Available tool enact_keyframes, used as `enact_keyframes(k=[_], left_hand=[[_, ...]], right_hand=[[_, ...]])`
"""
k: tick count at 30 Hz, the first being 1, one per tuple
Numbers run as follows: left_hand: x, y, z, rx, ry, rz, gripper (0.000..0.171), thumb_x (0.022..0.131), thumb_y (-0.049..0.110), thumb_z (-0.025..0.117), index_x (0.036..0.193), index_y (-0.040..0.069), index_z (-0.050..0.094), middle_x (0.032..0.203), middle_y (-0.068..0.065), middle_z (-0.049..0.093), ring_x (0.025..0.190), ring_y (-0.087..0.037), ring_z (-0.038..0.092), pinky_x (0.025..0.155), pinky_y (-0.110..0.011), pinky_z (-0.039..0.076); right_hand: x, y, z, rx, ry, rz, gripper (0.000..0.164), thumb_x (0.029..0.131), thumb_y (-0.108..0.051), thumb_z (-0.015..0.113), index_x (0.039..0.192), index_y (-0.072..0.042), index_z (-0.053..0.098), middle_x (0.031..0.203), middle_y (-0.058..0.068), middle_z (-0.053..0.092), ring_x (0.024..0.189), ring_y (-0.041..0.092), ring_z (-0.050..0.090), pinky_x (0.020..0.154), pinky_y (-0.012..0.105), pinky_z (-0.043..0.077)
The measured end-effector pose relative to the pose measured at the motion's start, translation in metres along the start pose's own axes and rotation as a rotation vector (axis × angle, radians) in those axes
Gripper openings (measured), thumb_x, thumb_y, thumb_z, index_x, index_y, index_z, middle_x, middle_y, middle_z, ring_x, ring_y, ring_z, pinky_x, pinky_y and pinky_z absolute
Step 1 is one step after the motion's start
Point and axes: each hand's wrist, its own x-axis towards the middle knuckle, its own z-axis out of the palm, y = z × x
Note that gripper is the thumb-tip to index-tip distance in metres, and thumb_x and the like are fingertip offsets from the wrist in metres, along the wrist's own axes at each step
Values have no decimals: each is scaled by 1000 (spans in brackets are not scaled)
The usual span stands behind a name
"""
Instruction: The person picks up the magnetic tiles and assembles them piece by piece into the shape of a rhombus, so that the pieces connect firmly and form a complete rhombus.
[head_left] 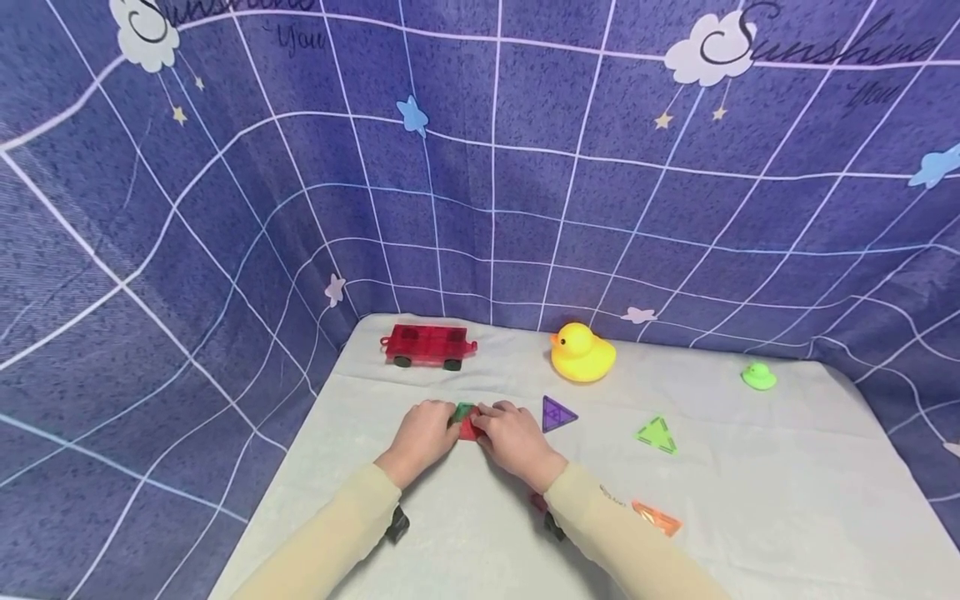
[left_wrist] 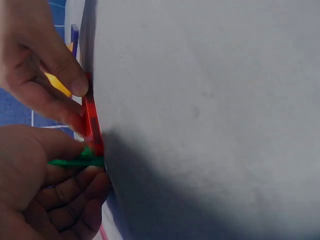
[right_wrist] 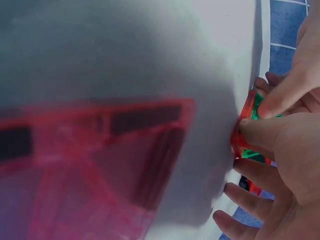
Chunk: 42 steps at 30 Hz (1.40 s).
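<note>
Seemingly joining a green translucent plastic tile (left_wrist: 76, 162), pinched in the left hand (head_left: 426, 435), to a red translucent plastic tile (left_wrist: 92, 120), gripped by the right hand (head_left: 519, 442), at the white cloth tabletop (head_left: 465, 533) near a purple plastic triangle (head_left: 557, 414), probably needing next careful edge alignment.

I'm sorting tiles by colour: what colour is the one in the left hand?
Green; the tile in the left hand shows best in the left wrist view.

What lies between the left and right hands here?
A green tile and a red tile, seen in the head view and both wrist views. The left hand pinches the green one, the right hand the red.
</note>
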Motion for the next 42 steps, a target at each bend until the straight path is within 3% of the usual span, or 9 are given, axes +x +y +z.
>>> enact_keyframes(k=[6,14,26,34,42], left_hand=[[-7,-10,1,-119,4,16,28,87,9,83,73,17,61,63,9,50,60,-12,48,59,-32,43],[-10,-15,0,-180,17,-2,22,82,3,85,73,16,69,63,11,55,60,-10,49,61,-32,46],[-13,-9,-4,-220,1,-46,26,82,4,86,70,17,67,61,11,54,59,-10,47,61,-32,45],[-11,-8,-3,-223,-19,-60,27,84,4,85,71,17,66,63,10,56,61,-10,49,63,-33,46],[-9,-7,-2,-222,-14,-57,26,84,3,84,70,16,66,61,9,54,61,-11,47,61,-33,45]], right_hand=[[-1,0,3,-15,8,-4,29,93,-25,81,120,-16,78,131,8,71,113,29,67,75,48,58],[-1,-1,5,-2,-16,12,31,94,-26,80,123,-15,77,133,7,70,117,29,65,80,49,57],[-6,-2,0,8,-30,8,34,95,-27,78,127,-15,75,136,7,69,119,29,64,83,49,57],[-8,7,-7,60,-143,-8,47,99,-34,73,139,-11,67,144,11,62,131,32,58,96,53,53],[-14,21,-9,175,-132,-62,50,99,-27,74,143,-7,63,144,18,60,133,32,57,108,46,45]])
